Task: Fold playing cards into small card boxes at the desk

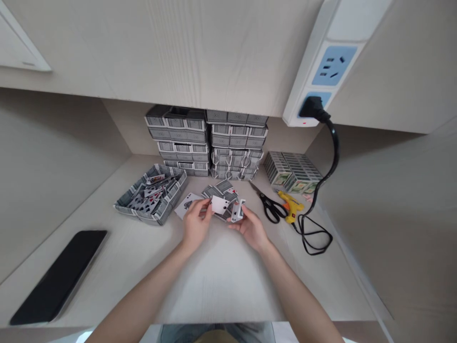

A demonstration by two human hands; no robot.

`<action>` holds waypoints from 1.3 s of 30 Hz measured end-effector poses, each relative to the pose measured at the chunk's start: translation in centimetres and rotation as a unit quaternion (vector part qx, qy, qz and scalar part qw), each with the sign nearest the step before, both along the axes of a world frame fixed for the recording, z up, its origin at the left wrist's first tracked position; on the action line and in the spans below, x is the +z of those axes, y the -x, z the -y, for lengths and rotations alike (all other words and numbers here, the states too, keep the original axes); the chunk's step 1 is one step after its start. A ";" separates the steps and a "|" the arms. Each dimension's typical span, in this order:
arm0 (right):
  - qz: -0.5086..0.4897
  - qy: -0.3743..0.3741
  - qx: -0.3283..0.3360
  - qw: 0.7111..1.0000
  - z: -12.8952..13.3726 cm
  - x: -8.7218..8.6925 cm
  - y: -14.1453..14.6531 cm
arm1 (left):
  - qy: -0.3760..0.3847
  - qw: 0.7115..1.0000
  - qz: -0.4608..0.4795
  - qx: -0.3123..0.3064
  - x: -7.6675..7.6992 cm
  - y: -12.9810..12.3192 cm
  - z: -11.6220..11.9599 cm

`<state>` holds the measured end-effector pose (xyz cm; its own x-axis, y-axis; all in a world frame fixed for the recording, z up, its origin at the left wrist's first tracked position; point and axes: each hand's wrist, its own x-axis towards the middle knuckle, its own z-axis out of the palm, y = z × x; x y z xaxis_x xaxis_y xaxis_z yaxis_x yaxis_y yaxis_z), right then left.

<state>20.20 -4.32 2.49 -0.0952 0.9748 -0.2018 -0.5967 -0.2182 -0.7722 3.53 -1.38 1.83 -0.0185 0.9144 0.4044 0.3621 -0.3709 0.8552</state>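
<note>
Between the thumb and fingers of my left hand (196, 222) is a white playing card (219, 205) with black pips. My right hand (253, 226) is closed on another playing card (237, 212), which looks bent or folded. Beneath and behind both hands lies a loose pile of playing cards (224, 186), most with grey patterned backs showing. A larger white card (186, 204) with a black spade rests partly under my left hand. Left of the hands stands a tray made of grey-backed cards (173, 199), with loose cards inside.
Stacked boxes made of cards (237, 138) line the back wall. To the right lie black scissors (272, 208), a yellow glue gun (291, 206) and its looping black cord (317, 250). Card packs (293, 172) stand behind. A black phone-like slab (59, 276) lies left; a power strip (326, 66) hangs above.
</note>
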 end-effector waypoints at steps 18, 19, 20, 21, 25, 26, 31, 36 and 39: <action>0.094 -0.057 -0.022 0.994 0.3 -0.2 0.5 | -0.035 0.964 -0.180 -0.192 1.1 -1.0 1.7; 0.097 -0.060 -0.019 0.993 0.2 -0.3 0.5 | -0.035 0.963 -0.183 -0.196 1.1 -1.0 1.8; 0.099 -0.060 -0.017 0.993 0.2 -0.3 0.4 | -0.037 0.962 -0.186 -0.197 1.1 -1.0 1.8; 0.100 -0.060 -0.015 0.993 0.2 -0.2 0.4 | -0.040 0.961 -0.189 -0.196 1.0 -1.0 1.8; 0.099 -0.069 -0.022 0.992 0.2 -0.2 0.5 | -0.047 0.963 -0.202 -0.170 0.8 -1.0 1.7; 0.101 -0.073 -0.027 0.992 0.2 -0.2 0.5 | -0.046 0.964 -0.205 -0.165 0.8 -1.0 1.7; 0.140 -0.059 -0.033 0.988 0.2 -0.5 0.5 | -0.038 0.963 -0.216 -0.159 0.6 -0.9 1.6; 0.184 -0.062 -0.018 0.981 0.2 -0.8 0.5 | -0.032 0.961 -0.225 -0.155 0.4 -0.9 1.6; 0.206 -0.065 -0.013 0.976 0.1 -0.9 0.5 | -0.031 0.961 -0.228 -0.156 0.2 -0.9 1.5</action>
<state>19.73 -4.45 1.59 -0.0075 0.9957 -0.0919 -0.2338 -0.0911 -0.9680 4.43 -2.91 2.07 0.4442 0.8203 0.3602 0.5569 -0.5677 0.6062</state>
